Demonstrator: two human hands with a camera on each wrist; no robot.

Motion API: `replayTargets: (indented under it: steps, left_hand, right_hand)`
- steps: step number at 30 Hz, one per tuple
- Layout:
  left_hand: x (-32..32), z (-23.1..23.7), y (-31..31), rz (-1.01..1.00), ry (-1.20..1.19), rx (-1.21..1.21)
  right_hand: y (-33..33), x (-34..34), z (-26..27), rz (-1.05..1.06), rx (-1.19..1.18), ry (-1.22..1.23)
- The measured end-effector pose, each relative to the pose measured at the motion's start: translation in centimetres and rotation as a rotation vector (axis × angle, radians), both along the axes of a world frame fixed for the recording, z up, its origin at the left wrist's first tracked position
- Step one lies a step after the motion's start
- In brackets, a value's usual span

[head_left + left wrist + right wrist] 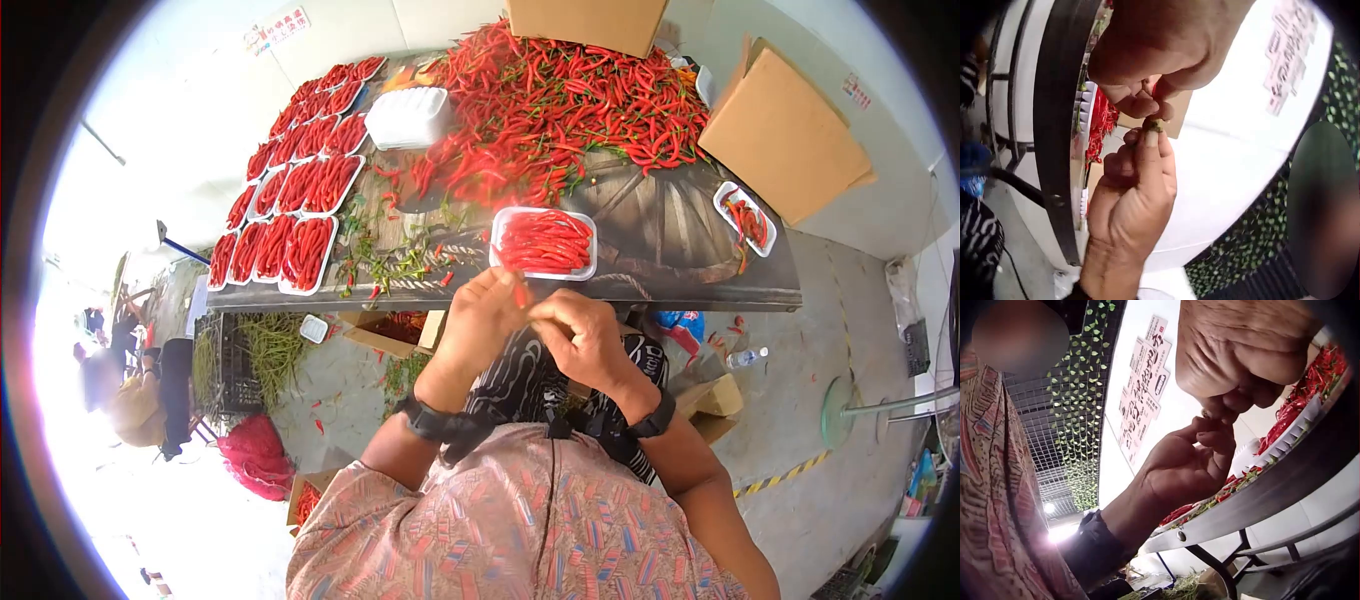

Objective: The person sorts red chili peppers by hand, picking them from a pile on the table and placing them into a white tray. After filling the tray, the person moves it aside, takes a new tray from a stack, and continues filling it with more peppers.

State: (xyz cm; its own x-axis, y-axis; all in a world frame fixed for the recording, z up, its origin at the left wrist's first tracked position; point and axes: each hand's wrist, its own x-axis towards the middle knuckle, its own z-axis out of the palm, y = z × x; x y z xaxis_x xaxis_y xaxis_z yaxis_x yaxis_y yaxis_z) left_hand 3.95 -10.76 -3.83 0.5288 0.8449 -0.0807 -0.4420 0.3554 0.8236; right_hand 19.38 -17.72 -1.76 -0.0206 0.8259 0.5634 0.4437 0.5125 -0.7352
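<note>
Both hands meet just in front of a white tray (498,262) filled with red chilies (545,240). The left hand (478,325) (1160,44) pinches a red chili (521,294), mostly covered by its fingers in the left wrist view. The right hand (585,338) (1241,350) has its thumb and fingertips against the chili's green stem end (1155,126), touching the left fingertips. In the right wrist view the left hand (1188,469) is curled below the right one, and the chili's body is hidden.
A large chili heap (620,100) covers the table's back, beside stacked white trays (408,118). Filled trays (305,255) stand in rows at left, near loose stems (400,265). A small tray (768,240) lies at right by a cardboard box (785,130). A person (140,405) sits far left.
</note>
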Motion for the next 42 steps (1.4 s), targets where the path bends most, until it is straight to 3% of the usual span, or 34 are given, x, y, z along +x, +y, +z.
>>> replayTargets:
  steps: [2, 3, 6, 7, 8, 10, 11, 15, 17, 21, 22, 24, 26, 30, 39, 42]
  left_hand:
    - [-0.3, 0.1, 0.3, -0.018, -0.127, -0.104]
    - [-0.6, 0.4, 0.5, 0.013, -0.053, -0.02]
    - [-1.6, 1.6, 1.9, 0.18, 0.282, 0.323]
    - [-1.8, 1.8, 2.4, 0.247, 0.355, 0.435]
    - [-2.0, 2.3, 3.0, 0.248, 0.356, 0.434]
    - [-2.2, 3.8, 3.9, 0.32, 0.813, 0.775]
    - [-2.2, 3.7, 4.6, 0.338, 0.852, 0.887]
    - [-1.0, 4.3, 5.0, 0.354, 0.878, 1.102]
    - [0.0, 3.6, 4.6, 0.283, 0.73, 0.838]
    - [0.7, 3.8, 4.6, 0.261, 0.817, 0.854]
    - [0.6, 4.0, 4.9, 0.287, 0.846, 0.995]
    - [0.4, 4.1, 5.8, 0.311, 0.878, 1.133]
    - [0.2, 4.0, 7.1, 0.323, 0.91, 1.349]
    - [0.4, 4.4, 8.0, 0.271, 0.924, 1.413]
    - [1.1, 3.4, 8.7, 0.142, 0.895, 1.45]
    - [1.2, 2.6, 9.1, 0.142, 0.784, 1.482]
  right_hand:
    - [-0.3, -0.1, -0.2, 0.059, -0.002, -0.077]
    - [-0.3, -0.1, -0.3, 0.116, 0.0, -0.158]
    - [-0.4, 1.1, -0.7, 0.108, -0.16, -0.227]
    - [-0.3, 1.4, -1.3, 0.01, -0.213, -0.218]
    - [0.0, 1.7, -1.5, 0.012, -0.214, -0.217]
    - [0.6, 2.4, -1.7, -0.151, -0.218, -0.044]
    - [0.8, 2.9, -1.6, -0.193, -0.202, -0.043]
    - [1.4, 3.1, -0.7, -0.223, -0.286, 0.23]
    - [1.7, 2.6, -0.9, -0.198, -0.19, 0.206]
    - [2.3, 2.7, -2.0, -0.176, 0.036, 0.058]
    - [2.1, 2.9, -2.1, -0.175, 0.033, 0.059]
    - [1.4, 3.2, -2.1, -0.2, -0.286, 0.195]
    - [1.6, 3.7, -2.7, -0.25, -0.302, 0.215]
    - [2.0, 4.4, -3.2, -0.338, -0.295, 0.2]
    - [2.2, 4.9, -3.2, -0.319, -0.248, 0.173]
    - [2.2, 4.9, -3.4, -0.304, -0.239, 0.233]
